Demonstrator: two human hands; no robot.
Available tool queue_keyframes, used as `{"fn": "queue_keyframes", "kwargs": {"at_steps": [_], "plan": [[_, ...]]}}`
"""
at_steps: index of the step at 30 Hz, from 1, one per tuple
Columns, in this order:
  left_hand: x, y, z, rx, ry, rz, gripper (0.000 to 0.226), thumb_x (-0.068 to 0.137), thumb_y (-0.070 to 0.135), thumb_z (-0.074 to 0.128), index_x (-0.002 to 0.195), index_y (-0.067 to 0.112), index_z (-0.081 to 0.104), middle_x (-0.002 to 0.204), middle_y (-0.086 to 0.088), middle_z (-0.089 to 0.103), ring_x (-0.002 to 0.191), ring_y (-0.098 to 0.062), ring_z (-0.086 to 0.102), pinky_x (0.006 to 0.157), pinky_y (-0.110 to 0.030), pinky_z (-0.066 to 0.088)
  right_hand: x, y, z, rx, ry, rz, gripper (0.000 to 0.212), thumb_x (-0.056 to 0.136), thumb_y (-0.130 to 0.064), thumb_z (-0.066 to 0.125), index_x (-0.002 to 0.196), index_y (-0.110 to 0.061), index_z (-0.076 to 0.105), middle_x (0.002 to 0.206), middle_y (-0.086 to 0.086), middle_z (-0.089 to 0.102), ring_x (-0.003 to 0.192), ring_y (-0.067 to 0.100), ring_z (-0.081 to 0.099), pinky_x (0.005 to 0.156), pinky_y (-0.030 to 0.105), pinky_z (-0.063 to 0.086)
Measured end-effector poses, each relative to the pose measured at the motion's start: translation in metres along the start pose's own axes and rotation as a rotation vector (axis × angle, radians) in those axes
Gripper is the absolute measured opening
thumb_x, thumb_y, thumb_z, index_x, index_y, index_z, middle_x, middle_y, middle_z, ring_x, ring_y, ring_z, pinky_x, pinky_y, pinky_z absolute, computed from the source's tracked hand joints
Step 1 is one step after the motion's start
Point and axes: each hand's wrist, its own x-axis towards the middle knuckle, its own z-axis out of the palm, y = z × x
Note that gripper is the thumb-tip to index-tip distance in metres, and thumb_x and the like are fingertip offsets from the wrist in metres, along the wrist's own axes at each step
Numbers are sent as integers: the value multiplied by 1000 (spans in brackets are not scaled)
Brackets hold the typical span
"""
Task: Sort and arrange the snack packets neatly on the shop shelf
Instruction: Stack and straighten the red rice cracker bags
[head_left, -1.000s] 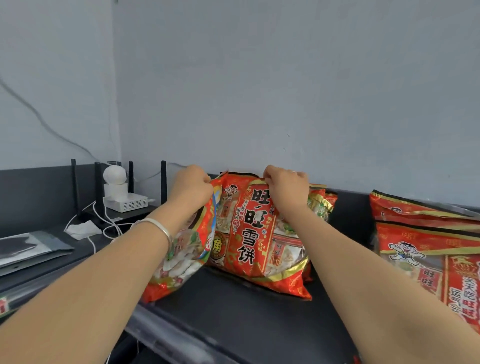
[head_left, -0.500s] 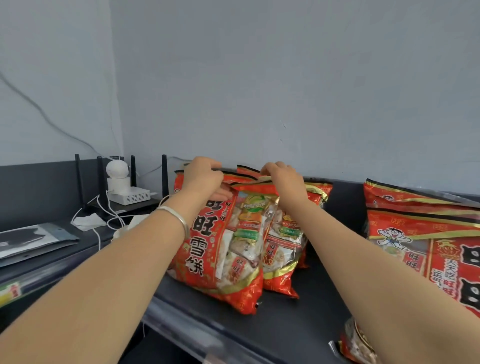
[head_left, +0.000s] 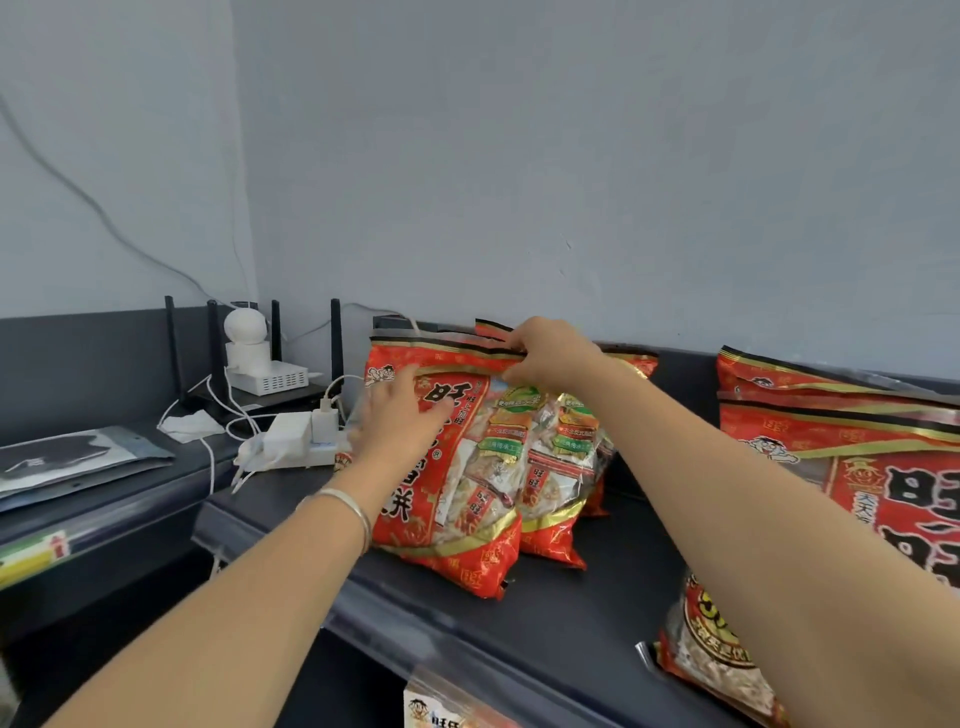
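Note:
Three red snack packets stand upright in a row on the dark shelf (head_left: 561, 613). The front packet (head_left: 467, 488) faces me, a second packet (head_left: 558, 467) stands just behind it, and a third (head_left: 631, 364) shows only its top corner. My left hand (head_left: 400, 421) lies flat, fingers spread, against the front packet's face. My right hand (head_left: 550, 353) pinches the top seams of the front packets. More red packets (head_left: 852, 457) are stacked at the right, and another packet (head_left: 711, 660) lies at the shelf's front right, partly hidden by my right arm.
A white power strip with plugs (head_left: 296, 441), a router with black antennas (head_left: 265, 376) and a round white camera (head_left: 245, 330) sit left of the packets, cables trailing. A flat grey pouch (head_left: 67, 462) lies on the lower left shelf. A grey wall backs the shelf.
The front packet has been stood upright and squared with the ones behind. My left hand let go of its top edge and now lies flat on its face; my right hand stays at the top.

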Motion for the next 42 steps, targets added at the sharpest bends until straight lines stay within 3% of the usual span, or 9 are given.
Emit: {"fn": "queue_keyframes", "kwargs": {"at_steps": [2,5,11,14,19,25,30,33,42], "plan": [[-8,-5,7,34,-46,-27,70,84,58,54,144,35,25,151,-5,22,142,-30,15,110,-58,21,0,2,3,-29,140,58,21,85,-12,60,104,-19,67,84,3,63,78,25,61,61,30,47],[-18,4,11,93,-69,-18,79,81,68,49,146,38,18,155,-2,11,144,-30,4,111,-60,17,-1,11,-3,-48,225,85,14,86,-11,57,93,-18,66,85,5,64,81,27,60,58,28,42],[-38,17,30,244,-134,10,85,76,80,35,147,40,12,159,3,-1,145,-28,-11,107,-70,3,-16,36,5,-32,142,128,20,92,-21,57,110,-19,64,89,2,65,80,23,62,60,29,47],[-42,19,32,258,-131,18,84,76,81,32,147,40,13,159,1,1,145,-28,-10,107,-71,3,-20,46,6,-33,153,128,21,91,-23,57,111,-18,65,98,3,68,87,23,63,66,33,52],[-43,26,32,265,-77,28,72,84,70,38,146,37,21,157,1,8,144,-28,2,110,-64,11,-27,53,-2,33,216,141,29,90,-30,58,118,-23,62,109,0,66,96,22,62,65,29,45],[-56,58,32,208,37,247,44,93,45,46,133,28,47,142,-1,39,134,-24,28,109,-43,26,-42,63,-8,32,302,122,36,94,-32,51,129,-22,52,116,3,64,99,24,62,74,34,51],[-70,98,46,65,-45,426,30,93,30,52,121,25,58,127,4,53,122,-18,44,99,-37,39,-67,78,-27,-35,334,111,33,95,-30,52,126,-20,52,116,3,62,99,23,60,74,34,51],[-76,123,58,-18,-65,495,30,93,26,53,122,23,57,125,4,54,118,-15,48,92,-28,39,-86,91,-42,-151,360,110,34,94,-27,51,127,-20,52,118,3,61,102,23,59,79,38,53],[-104,167,91,-323,-291,626,41,92,22,57,132,19,49,132,-1,49,123,-14,45,94,-21,32,-156,129,-84,-298,412,313,32,95,-29,49,125,-22,56,121,2,60,107,24,58,81,36,49]]}}
